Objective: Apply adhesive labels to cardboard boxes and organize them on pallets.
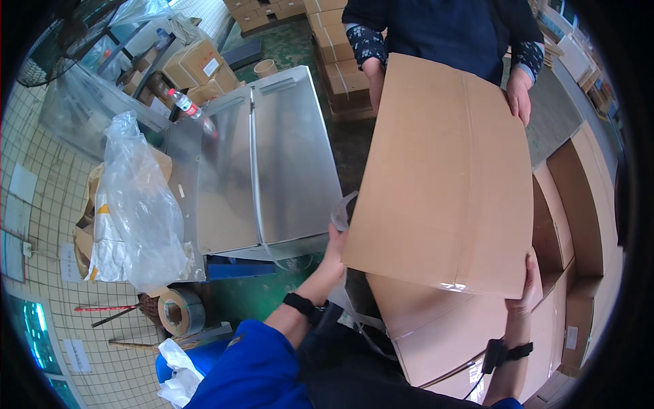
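We held a large cardboard box (443,170) between us, in front of our body, its broad face toward us, a taped seam running down it; whatever it contained was hidden. Our right hand (526,290) pinched its lower right corner. Our left hand (334,255) sat at the lower left corner, beside a clear roll (343,210); we could not tell how its fingers closed. A co-worker's hands (520,101) held the far end. Below and to the right we saw more brown boxes (582,204). On the metal table (293,163) lay a red-capped bottle (184,103), near a clear plastic bag (139,204).
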`<action>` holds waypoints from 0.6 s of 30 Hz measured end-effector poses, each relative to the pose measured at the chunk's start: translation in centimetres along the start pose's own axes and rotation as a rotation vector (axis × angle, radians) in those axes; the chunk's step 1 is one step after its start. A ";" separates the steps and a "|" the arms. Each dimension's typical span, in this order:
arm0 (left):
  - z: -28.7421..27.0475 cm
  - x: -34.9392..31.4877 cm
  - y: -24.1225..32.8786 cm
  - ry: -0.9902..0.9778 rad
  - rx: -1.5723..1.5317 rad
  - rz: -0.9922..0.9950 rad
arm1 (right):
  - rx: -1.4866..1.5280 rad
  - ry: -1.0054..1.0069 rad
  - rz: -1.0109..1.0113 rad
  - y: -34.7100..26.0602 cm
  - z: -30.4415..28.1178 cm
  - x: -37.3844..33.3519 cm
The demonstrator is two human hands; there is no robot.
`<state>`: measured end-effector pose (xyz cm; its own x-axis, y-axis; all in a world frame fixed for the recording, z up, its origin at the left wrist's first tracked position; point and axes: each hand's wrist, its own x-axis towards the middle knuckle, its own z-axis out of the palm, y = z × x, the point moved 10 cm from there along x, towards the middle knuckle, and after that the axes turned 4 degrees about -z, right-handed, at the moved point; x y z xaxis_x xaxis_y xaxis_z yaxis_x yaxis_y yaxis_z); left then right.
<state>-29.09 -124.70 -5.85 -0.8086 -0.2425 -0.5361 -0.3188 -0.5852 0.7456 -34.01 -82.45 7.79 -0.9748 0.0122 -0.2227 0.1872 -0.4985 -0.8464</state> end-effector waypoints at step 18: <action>-20.5 -13.7 26.5 0.119 0.198 0.472 | -0.198 -0.959 0.504 28.0 49.0 -4.5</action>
<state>-16.36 -152.70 13.10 -0.8288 -0.5373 -0.1563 -0.0301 -0.2360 0.9713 -30.36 -138.95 8.77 -0.4548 -0.8744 -0.1689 0.5224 -0.1083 -0.8458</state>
